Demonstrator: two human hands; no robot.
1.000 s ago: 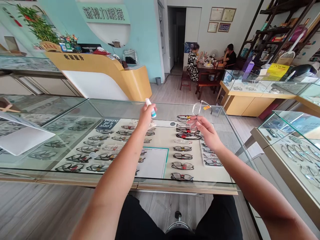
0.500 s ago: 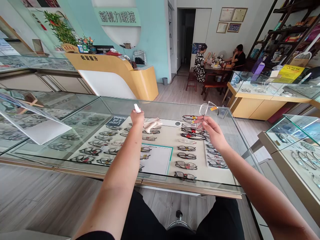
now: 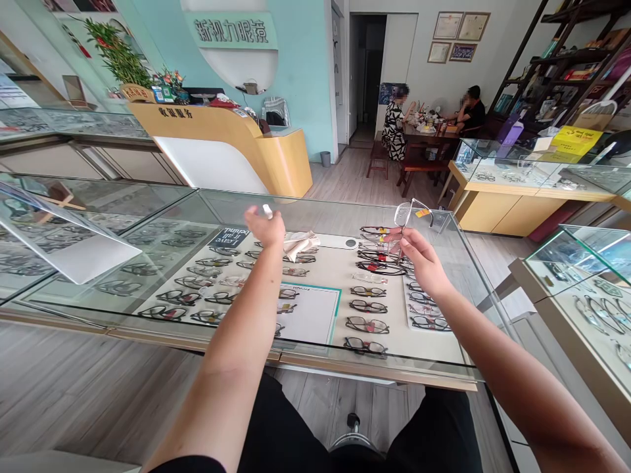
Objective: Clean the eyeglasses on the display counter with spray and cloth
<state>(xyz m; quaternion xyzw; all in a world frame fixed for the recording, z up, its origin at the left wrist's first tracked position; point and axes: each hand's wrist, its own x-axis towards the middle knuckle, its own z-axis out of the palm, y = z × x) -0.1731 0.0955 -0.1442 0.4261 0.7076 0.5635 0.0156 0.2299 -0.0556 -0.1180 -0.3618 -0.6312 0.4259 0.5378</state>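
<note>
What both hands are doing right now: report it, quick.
Left hand: looks open, fingers spread, white bottle top showing behind it; contact can't be told.
Right hand: closed, holding glasses.

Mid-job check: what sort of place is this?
Most likely an eyeglasses shop: rows of frames lie in a glass display case, the wall sign has Chinese characters for glasses, and the right hand holds a tagged pair.

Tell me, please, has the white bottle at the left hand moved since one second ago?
Yes. The white bottle has moved to the left, closer to the dark lettered card in the display.
</note>
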